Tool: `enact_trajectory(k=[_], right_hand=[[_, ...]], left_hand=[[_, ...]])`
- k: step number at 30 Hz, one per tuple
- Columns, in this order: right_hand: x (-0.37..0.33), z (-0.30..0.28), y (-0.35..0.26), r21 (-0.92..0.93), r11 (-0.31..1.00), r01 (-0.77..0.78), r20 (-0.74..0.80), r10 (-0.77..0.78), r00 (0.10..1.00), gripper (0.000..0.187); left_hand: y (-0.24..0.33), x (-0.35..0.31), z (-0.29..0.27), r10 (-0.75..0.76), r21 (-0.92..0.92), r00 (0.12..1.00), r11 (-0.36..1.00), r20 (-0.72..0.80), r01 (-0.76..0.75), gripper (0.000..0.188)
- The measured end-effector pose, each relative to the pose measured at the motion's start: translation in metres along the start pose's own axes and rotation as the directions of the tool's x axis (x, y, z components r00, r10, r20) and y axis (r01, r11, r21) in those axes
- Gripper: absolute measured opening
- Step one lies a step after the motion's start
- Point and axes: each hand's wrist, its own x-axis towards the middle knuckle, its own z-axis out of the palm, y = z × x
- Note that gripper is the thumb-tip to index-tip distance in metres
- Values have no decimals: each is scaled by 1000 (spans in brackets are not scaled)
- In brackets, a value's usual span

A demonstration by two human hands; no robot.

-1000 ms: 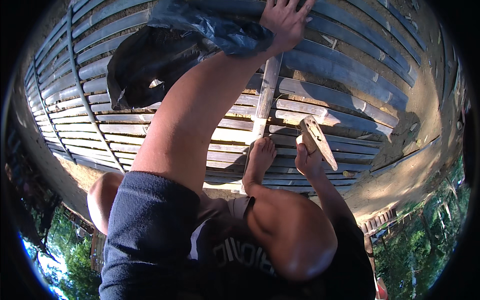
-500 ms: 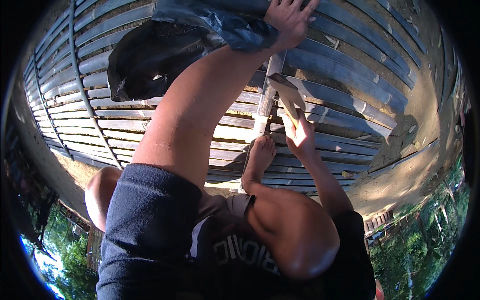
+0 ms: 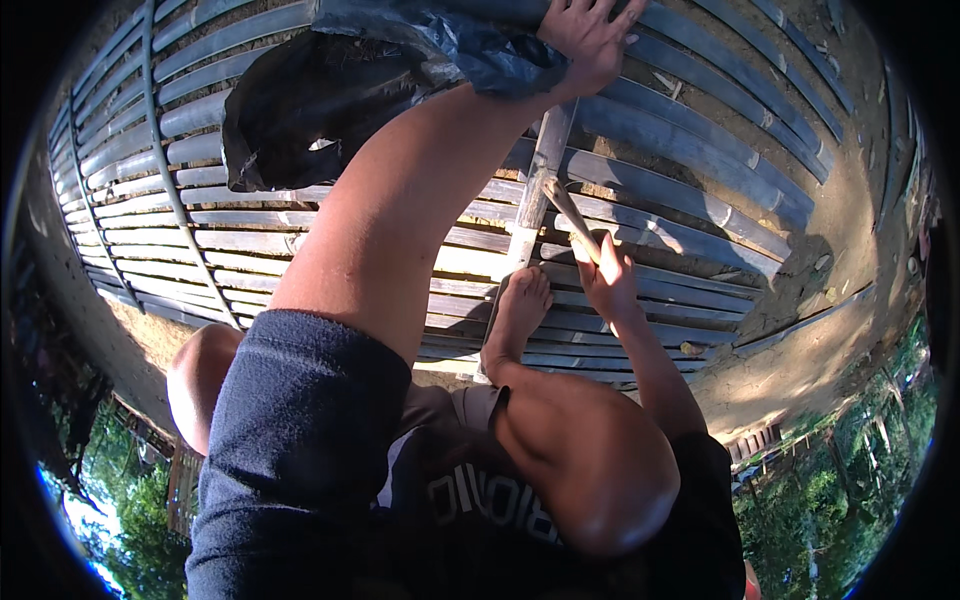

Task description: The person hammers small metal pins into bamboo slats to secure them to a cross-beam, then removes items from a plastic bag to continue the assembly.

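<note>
My left hand (image 3: 590, 40) is at the far edge of the view, fingers spread, over dark bamboo slats. Beside its wrist lies a crumpled black plastic sheet (image 3: 290, 115). My right hand (image 3: 608, 280) grips a short wooden-handled tool (image 3: 572, 218). The tool slants up and left; its head is seen too narrowly to tell its kind. Its tip is close to a pale bamboo crosspiece (image 3: 548, 145) that runs lengthwise between my hands. My bare foot (image 3: 523, 305) presses on the slats by the crosspiece's near end.
Rows of split bamboo slats (image 3: 700, 135) stretch left and right, with gaps between them. Thin curved rods (image 3: 160, 150) cross them at the left. Bare soil (image 3: 830, 340) lies to the right. My bent knees (image 3: 600, 470) are close below.
The tool in my right hand has turned, so its broad flat part now shows as a narrow edge. The right hand has shifted slightly nearer. My left hand has moved a little to the right.
</note>
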Motion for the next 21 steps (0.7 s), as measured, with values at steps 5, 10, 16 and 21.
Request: enact_trajectory(k=[5,10,16,21], right_hand=[[-4,-37,-14,385,891,239,-112,-212,971,36],[7,-46,19,32,967,251,54,-252,966,41],[52,-57,34,11,955,296,114,-295,949,36],[13,-58,31,106,977,185,198,-204,959,37]], left_hand=[[2,-11,-3,-16,-4,1000,1000,21,16,64],[-1,0,0,-10,6,1000,1000,24,10,64],[-1,0,-1,-3,4,1000,1000,9,3,63],[-2,-1,-2,5,-15,1000,1000,-12,-6,63]])
